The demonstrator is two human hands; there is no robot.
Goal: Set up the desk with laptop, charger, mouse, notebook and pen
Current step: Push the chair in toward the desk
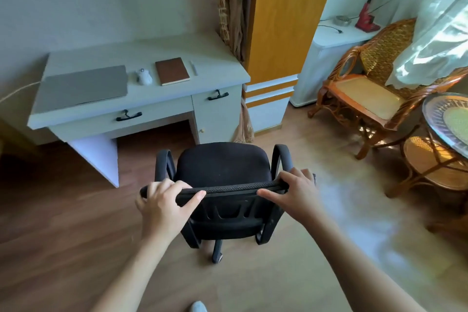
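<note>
A black office chair (pixel 222 167) stands on the wooden floor, a step back from the white desk (pixel 141 114). My left hand (pixel 166 204) grips the left end of its backrest top, and my right hand (pixel 296 191) grips the right end. On the desk lie a closed grey laptop (pixel 81 88), a white mouse (pixel 144 76), a brown notebook (pixel 172 71) and a white pen (pixel 194 67), left to right. A white charger cable (pixel 17 91) runs off the laptop's left side toward the wall.
An orange and white wardrobe (pixel 281 33) stands right of the desk. A rattan armchair (pixel 364 91) and a round glass-topped rattan table (pixel 448 124) fill the right side. A low white cabinet (pixel 336 38) carries a red lamp. Open floor surrounds the chair.
</note>
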